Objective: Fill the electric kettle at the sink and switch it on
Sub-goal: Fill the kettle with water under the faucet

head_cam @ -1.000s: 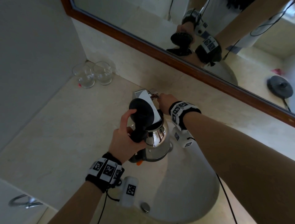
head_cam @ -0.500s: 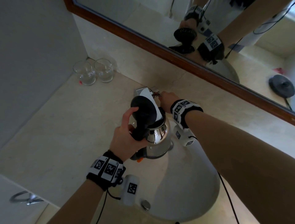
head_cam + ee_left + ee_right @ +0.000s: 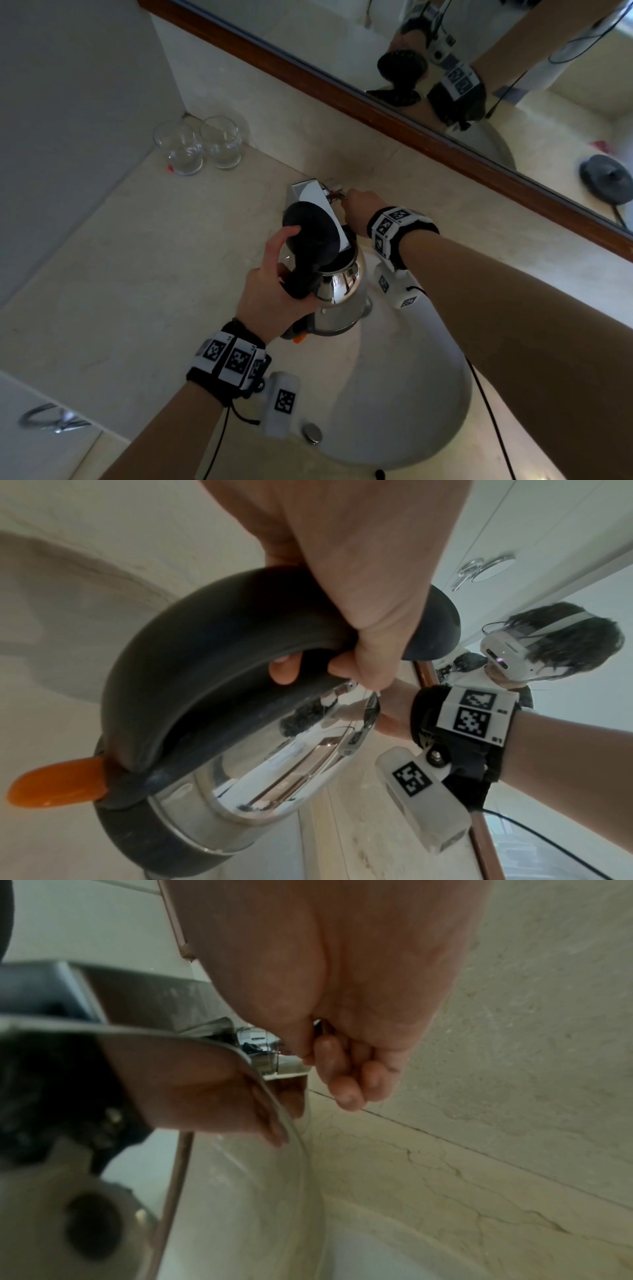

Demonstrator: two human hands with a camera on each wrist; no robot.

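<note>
Surface (image 3: 113, 274) is pale marble-look stone, running under my arms to the wall below the mirror. Round white sink (image 3: 411, 394) sits in it. Two clear glasses (image 3: 200, 145) stand side by side in the far left corner, touching or nearly so, with a small red speck just beside them.

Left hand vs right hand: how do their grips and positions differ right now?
The left hand wraps the black handle of the kettle, holding it over the sink; the right hand only pinches the small tap lever in its fingertips. The left hand is nearer the person, the right farther back by the wall. Both wear tagged wristbands.
</note>
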